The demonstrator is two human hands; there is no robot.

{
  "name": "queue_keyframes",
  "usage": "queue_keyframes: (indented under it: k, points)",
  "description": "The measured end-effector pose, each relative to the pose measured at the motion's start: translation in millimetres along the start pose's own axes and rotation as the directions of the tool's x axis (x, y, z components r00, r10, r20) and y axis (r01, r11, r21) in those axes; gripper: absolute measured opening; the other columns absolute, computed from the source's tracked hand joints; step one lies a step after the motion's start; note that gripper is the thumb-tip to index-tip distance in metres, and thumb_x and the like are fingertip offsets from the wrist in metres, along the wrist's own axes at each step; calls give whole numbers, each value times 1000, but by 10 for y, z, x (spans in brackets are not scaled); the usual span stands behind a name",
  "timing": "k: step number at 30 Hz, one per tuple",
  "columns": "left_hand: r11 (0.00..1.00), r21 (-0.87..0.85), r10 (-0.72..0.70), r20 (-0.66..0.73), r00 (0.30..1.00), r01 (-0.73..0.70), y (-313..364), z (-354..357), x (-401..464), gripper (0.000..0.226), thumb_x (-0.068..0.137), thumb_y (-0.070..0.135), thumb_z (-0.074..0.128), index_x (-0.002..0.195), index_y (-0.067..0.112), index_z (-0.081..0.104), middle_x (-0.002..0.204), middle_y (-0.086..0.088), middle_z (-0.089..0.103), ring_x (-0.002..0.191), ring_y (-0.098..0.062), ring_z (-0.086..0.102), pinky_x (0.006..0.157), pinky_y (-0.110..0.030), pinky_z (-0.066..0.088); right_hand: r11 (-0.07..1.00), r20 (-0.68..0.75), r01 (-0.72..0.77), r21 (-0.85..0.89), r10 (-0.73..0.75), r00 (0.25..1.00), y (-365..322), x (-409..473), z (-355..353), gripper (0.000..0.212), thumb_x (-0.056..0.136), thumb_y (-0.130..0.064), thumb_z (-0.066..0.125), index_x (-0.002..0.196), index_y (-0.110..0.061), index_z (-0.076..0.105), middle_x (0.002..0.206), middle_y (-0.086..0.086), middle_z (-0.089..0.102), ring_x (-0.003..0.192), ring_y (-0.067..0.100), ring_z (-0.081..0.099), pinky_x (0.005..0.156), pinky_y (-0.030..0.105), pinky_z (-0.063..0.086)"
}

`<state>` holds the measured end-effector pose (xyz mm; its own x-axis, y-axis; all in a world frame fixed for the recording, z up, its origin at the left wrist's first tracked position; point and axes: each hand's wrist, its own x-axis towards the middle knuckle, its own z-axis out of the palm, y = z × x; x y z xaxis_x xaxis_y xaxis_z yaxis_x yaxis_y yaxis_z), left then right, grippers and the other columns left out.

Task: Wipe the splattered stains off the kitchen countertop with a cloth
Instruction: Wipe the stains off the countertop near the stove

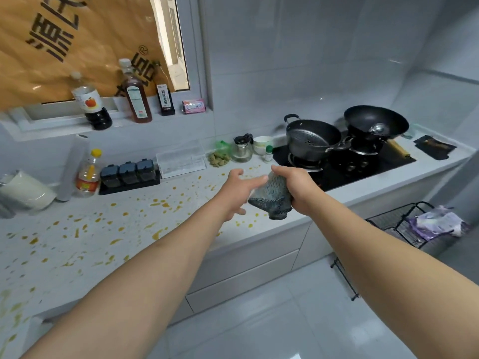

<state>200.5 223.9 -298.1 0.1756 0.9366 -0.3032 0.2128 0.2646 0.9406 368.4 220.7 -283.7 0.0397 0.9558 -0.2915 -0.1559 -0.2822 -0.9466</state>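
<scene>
While the right hand (pixel 298 193) is gripping the bunched grey cloth (pixel 272 196) in curled fingers just right of frame centre, the left hand (pixel 237 194) is reaching toward it with fingers spread, holding nothing. The orange stains (pixel 158 203) are lying on the countertop (pixel 108 255) to the left and lower left of the cloth, so the wiping stroke is probably heading leftward.
</scene>
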Motion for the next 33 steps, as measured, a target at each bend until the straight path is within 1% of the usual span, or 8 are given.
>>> queue_keyframes:
  k: [3, 9, 13, 18, 22, 26, 30, 33]
  points:
    - [966, 163, 191, 79, 978, -201, 13, 344, 141, 80, 58, 59, 88, 127, 37, 54, 132, 5, 53, 116, -21, 60, 76, -33, 53, 994, 114, -93, 55, 86, 990, -90, 101, -314, 37, 94, -26, 60, 122, -1, 58, 112, 18, 71, 107, 43, 69, 92, 60, 55]
    - [971, 120, 202, 49, 978, -207, 187, 997, 566, 53, 75, 3, 85, 119, 29, 68, 118, -7, 64, 98, -24, 71, 77, -44, 65, 996, 18, -47, -73, 49, 999, -281, 452, -1122, 24, 82, -1, 54, 103, -1, 64, 102, 23, 68, 90, 38, 70, 87, 53, 56]
    - [961, 198, 195, 20, 981, -195, 241, 1309, 732, 20, 84, 11, 84, 101, 18, 76, 94, 0, 73, 67, -8, 65, 62, -27, 54, 998, -36, -51, 47, 53, 998, -279, 671, -1490, 41, 74, 6, 37, 104, 4, 65, 105, 27, 69, 94, 46, 68, 88, 62, 55]
    - [995, 69, -53, -213, 976, 69, 314, 1644, 893, 28, 96, 43, 66, 88, 17, 58, 96, -5, 65, 90, -27, 67, 83, -55, 63, 971, 158, -167, 170, 140, 977, -193, 838, -1675, 32, 80, -4, 52, 110, 6, 58, 110, 30, 64, 98, 44, 67, 91, 66, 52]
    - [909, -305, -271, 82, 959, 283, 134, 1789, 965, 47, 106, 57, 41, 120, 19, 65, 115, -15, 74, 106, -44, 72, 78, -65, 59, 941, 227, -204, 271, 143, 963, 58, 904, -1471, 35, 76, 7, 51, 110, -1, 55, 104, 30, 57, 96, 44, 65, 89, 62, 55]
    - [795, -509, -349, 61, 935, 330, -30, 1865, 1145, 58, 103, 61, 38, 120, 16, 70, 107, -15, 78, 92, -38, 77, 78, -65, 59, 882, 215, -308, 358, 243, 946, 252, 975, -1218, 19, 66, -8, 56, 84, -4, 57, 89, 20, 59, 85, 40, 65, 89, 54, 53]
    - [954, -148, -274, -74, 959, 261, -84, 1753, 1318, 47, 93, 55, 35, 107, 27, 71, 101, -7, 79, 80, -32, 78, 59, -45, 60, 926, 234, -282, 252, 224, 946, 364, 1097, -1157, 24, 91, -16, 70, 104, 4, 64, 100, 25, 71, 90, 39, 72, 82, 57, 52]
    - [978, 55, -191, -165, 968, 203, -133, 1608, 1510, 50, 95, 55, 40, 116, 17, 65, 108, -10, 75, 96, -32, 73, 81, -44, 61, 900, 228, -362, 241, 310, 923, 363, 1218, -1172, 35, 92, -14, 71, 121, 5, 64, 117, 25, 70, 106, 37, 70, 89, 55, 56]
